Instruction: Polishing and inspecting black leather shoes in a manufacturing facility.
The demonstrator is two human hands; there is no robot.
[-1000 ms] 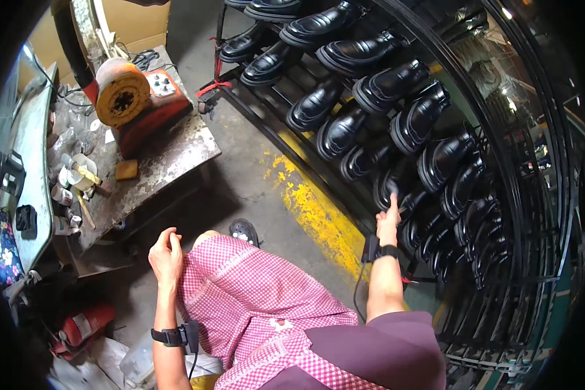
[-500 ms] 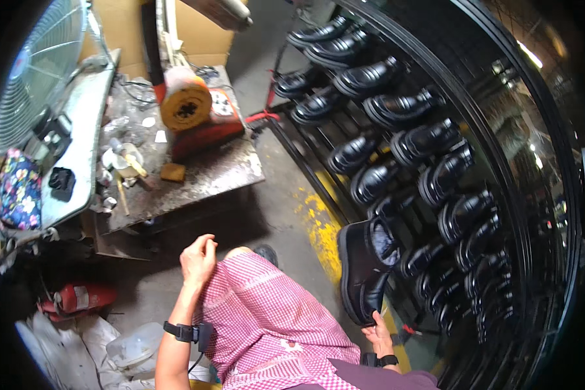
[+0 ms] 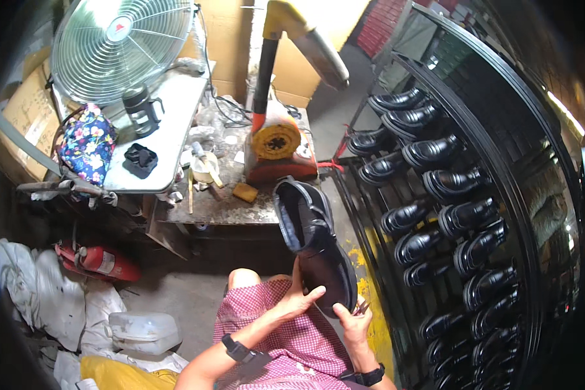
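Note:
A black ankle boot [image 3: 325, 276] with a greyish fleecy lining stands tilted in front of me, its opening up and away from me and its toe near my lap. My left hand [image 3: 300, 298] grips it from the left side, thumb lying across the upper. At the toe end, my right hand [image 3: 354, 325] has its thumb on the edge of the boot, its fingers curled on the sole side. Something thin and pointed shows by those fingers, too small to make out. A red-and-white checked apron [image 3: 266, 328] covers my lap below both hands.
Black shoes [image 3: 429, 185] fill a dark rack to my right. Ahead, a polishing machine with a yellow wheel [image 3: 276, 142] stands on a cluttered bench [image 3: 266, 211]. A large fan [image 3: 120, 49] is at the far left. A red fire extinguisher [image 3: 101, 262] and a plastic jug [image 3: 143, 331] lie lower left.
The boot has come from beside the rack to in front of my lap. My left hand has left my knee and now holds it too. My view has swung left.

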